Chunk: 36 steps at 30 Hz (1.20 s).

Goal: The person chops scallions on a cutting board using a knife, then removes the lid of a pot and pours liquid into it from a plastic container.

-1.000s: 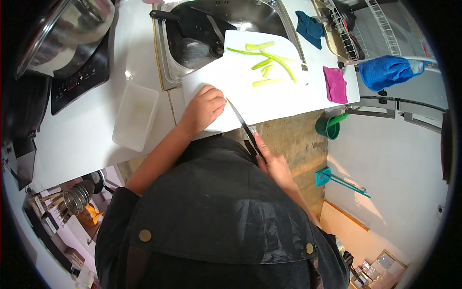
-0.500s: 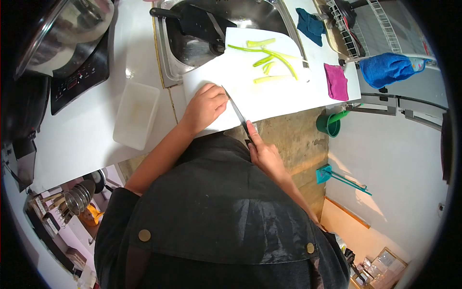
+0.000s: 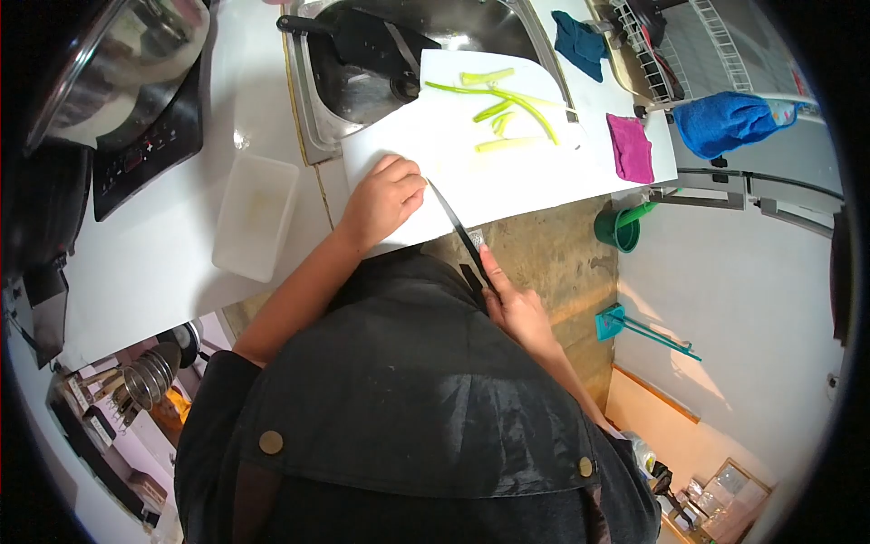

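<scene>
My left hand (image 3: pixel 388 201) rests on the near left part of a white cutting board (image 3: pixel 544 177), its fingers curled together. Whatever lies under those fingers is mostly hidden; only a tiny pale bit shows by the fingertips. In my right hand (image 3: pixel 518 315) is a knife (image 3: pixel 456 222), gripped by its dark handle with the index finger stretched along it. The blade slants up and left, its tip beside my left fingertips. Several pale green vegetable stalks (image 3: pixel 530 113) lie loose at the far side of the board.
The board overlaps a steel sink (image 3: pixel 313 127) holding a black-handled dark utensil (image 3: pixel 362 41). A white plastic container (image 3: pixel 256 218) stands left, near an induction cooker (image 3: pixel 149 154). Right of the board lie a magenta cloth (image 3: pixel 629 148) and a teal cloth (image 3: pixel 578 45).
My right hand has drawn the knife back a little, toward the lower right. My left hand stays at nearly the same spot, and the stalks keep their places on the board.
</scene>
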{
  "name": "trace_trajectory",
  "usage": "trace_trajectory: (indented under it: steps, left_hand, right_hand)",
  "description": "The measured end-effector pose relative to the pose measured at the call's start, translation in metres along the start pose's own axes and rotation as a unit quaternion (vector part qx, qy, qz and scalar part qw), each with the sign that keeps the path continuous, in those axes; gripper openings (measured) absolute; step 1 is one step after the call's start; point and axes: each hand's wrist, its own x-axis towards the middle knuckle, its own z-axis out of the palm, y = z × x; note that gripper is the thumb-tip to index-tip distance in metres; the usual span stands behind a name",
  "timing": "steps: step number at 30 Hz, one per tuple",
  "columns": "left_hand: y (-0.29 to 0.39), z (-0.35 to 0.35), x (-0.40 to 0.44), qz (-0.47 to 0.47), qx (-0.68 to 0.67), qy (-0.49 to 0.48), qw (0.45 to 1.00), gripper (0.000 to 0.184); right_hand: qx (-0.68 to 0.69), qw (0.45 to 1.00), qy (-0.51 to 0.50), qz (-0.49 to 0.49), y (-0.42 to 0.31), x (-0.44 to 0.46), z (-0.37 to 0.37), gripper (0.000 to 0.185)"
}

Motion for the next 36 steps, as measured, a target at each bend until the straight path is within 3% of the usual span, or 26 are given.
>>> trace_trajectory:
  steps: [12,16,19,33,36]
  left_hand:
    - [0.000,0.000,0.001,0.008,-0.002,0.006,1.000,0.016]
    - [-0.002,0.002,0.000,-0.003,0.003,0.007,1.000,0.015]
    - [0.000,0.002,0.002,0.009,0.014,0.027,0.999,0.011]
    - [0.000,-0.001,0.002,0.011,0.008,0.020,1.000,0.012]
    - [0.000,-0.001,0.001,0.020,0.012,0.033,0.999,0.011]
  right_hand:
    - [0.020,1.000,0.021,-0.007,-0.019,0.038,0.010,0.063]
    - [0.041,0.999,0.027,-0.021,0.010,0.010,0.021,0.065]
    - [0.038,0.999,-0.022,0.018,0.011,-0.012,0.006,0.066]
    - [0.047,0.997,0.058,0.012,0.008,-0.001,0.012,0.065]
    - [0.019,0.999,0.035,-0.011,0.000,-0.001,0.009,0.065]
